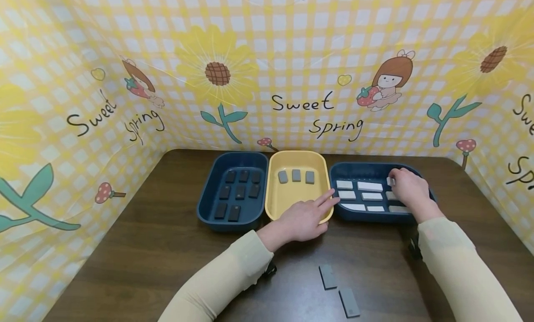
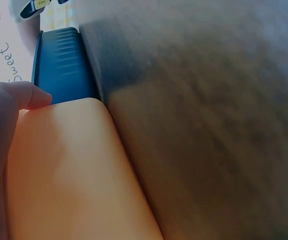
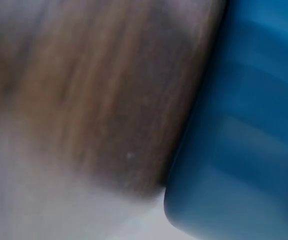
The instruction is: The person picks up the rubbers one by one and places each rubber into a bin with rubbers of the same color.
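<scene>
My right hand (image 1: pixel 410 190) reaches into the right blue tray (image 1: pixel 354 216), fingertips pinching a small light tile (image 1: pixel 390 181) by the tray's far right part. Rows of white tiles (image 1: pixel 370 186) lie flat in that tray, partly covered by the hand. My left hand (image 1: pixel 304 218) rests at the front right corner of the yellow tray (image 1: pixel 273 197), its fingers stretched toward the blue tray's edge. In the left wrist view the thumb (image 2: pixel 31 95) lies at the yellow tray's rim. Three grey tiles (image 1: pixel 296 175) form a row in the yellow tray.
Another blue tray (image 1: pixel 204 206) on the left holds several black tiles (image 1: pixel 239 192). Two dark grey tiles (image 1: pixel 327 276) lie on the brown table (image 1: pixel 137 248) in front of the trays. A yellow checked cloth (image 1: pixel 250 16) hangs behind and at both sides.
</scene>
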A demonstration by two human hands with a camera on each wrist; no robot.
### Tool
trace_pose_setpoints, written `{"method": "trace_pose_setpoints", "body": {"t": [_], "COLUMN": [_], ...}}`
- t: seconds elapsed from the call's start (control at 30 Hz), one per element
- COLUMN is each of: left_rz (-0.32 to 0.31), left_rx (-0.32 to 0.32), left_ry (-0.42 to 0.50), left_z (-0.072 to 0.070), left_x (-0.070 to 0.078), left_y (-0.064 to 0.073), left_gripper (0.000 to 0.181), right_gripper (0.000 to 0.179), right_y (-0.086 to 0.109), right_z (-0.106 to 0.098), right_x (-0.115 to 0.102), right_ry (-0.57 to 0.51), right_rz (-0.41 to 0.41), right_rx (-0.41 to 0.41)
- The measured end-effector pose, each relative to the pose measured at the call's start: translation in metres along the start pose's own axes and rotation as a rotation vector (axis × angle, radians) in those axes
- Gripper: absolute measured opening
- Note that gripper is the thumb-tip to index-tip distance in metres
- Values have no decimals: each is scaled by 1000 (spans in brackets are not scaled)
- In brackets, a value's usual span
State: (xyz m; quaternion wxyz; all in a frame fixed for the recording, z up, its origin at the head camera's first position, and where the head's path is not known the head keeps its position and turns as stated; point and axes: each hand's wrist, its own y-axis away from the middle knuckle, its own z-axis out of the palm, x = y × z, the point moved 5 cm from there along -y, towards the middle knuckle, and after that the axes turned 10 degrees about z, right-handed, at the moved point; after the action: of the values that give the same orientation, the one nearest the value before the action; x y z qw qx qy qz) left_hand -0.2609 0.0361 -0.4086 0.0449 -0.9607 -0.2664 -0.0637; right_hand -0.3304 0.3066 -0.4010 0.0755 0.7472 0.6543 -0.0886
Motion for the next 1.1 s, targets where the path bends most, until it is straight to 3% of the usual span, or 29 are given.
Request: {"method": "trace_pose_setpoints", "body": {"t": [0.27, 0.67, 0.93, 1.1], "left_rz": [1, -6, 0, 3], "left_rx": [-4, -11, -3, 2], "left_ry": [14, 12, 14, 12], "left_z": [0, -1, 0, -2], "left_x": [0, 1, 1, 0], "left_y": [0, 1, 1, 1], "left_gripper": [66, 66, 65, 65], "right_gripper": [29, 30, 32, 33], "right_y": [1, 4, 14, 30], "right_z": [3, 0, -16, -30], "right_x": [1, -1, -13, -24], "right_ry": [17, 6, 26, 64], "right_rz": [18, 16, -34, -108], "right_rx": [-62, -50, 12, 74]}}
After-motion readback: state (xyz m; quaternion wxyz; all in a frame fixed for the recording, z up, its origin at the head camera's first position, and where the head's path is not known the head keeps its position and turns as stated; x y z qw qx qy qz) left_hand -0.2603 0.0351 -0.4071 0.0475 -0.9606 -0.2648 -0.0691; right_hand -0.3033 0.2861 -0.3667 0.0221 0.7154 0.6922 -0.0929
